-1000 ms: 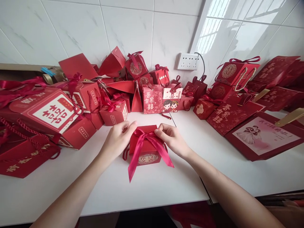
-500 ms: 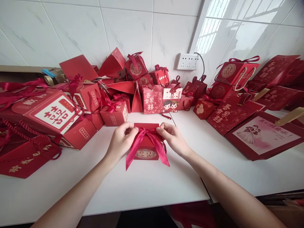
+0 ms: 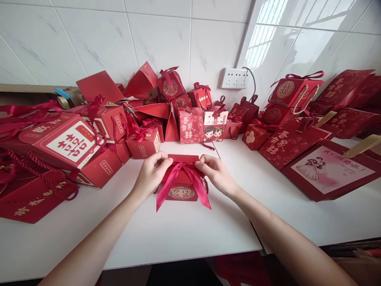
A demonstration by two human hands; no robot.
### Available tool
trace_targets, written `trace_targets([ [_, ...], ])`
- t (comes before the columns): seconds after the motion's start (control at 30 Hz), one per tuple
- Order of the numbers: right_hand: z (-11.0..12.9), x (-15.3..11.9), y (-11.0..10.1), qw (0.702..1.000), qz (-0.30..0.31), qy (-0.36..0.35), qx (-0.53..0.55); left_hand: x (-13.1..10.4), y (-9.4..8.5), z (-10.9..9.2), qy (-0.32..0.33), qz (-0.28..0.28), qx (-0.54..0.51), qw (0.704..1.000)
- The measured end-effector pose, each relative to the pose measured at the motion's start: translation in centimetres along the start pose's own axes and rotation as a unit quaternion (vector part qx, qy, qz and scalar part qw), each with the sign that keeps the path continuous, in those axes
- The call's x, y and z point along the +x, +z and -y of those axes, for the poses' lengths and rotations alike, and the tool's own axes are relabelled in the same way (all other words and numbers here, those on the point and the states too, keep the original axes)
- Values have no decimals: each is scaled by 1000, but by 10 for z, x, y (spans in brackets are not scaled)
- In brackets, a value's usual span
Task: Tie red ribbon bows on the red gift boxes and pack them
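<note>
A small red gift box (image 3: 183, 193) with a round gold emblem stands on the white table in front of me. Across its top runs a dark pink satin ribbon (image 3: 168, 186), knotted in the middle, its two tails hanging down over the front. At the box's upper left, my left hand (image 3: 154, 169) pinches one loop of the ribbon between thumb and fingers. The opposite loop is pinched by my right hand (image 3: 212, 170) at the upper right. Both loops are mostly covered by my fingers. A twisted red cord handle shows at the box's right side.
Red gift boxes (image 3: 70, 145) with ribbons and cords are stacked on the left. More boxes, among them a patterned one (image 3: 191, 126), line the tiled wall. Bags and boxes (image 3: 327, 171) fill the right side. A power socket (image 3: 234, 78) is on the wall. A seam crosses the white table (image 3: 178, 234).
The hands keep their pinch on the ribbon and hardly move. The ribbon tails and box have shifted very slightly left, and the view has tilted a little.
</note>
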State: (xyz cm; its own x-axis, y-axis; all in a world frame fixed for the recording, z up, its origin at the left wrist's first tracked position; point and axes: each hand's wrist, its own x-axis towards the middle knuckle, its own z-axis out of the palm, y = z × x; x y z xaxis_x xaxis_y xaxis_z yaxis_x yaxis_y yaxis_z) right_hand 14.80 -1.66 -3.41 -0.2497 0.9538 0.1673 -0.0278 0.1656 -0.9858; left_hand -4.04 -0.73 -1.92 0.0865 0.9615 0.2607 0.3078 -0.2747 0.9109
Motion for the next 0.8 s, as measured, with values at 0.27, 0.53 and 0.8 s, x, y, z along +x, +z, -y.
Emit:
trace_targets([
  [0.27,2,3,-3,999,-26,6,-26,-5,2,4,84,-9,-16,996],
  [0.53,2,-6,-1,918,-169,-218,-285,-12,10,4,151,8,20,988],
  [0.8,8,-8,-3,901,53,-310,-299,-7,6,0,8,75,-43,996],
])
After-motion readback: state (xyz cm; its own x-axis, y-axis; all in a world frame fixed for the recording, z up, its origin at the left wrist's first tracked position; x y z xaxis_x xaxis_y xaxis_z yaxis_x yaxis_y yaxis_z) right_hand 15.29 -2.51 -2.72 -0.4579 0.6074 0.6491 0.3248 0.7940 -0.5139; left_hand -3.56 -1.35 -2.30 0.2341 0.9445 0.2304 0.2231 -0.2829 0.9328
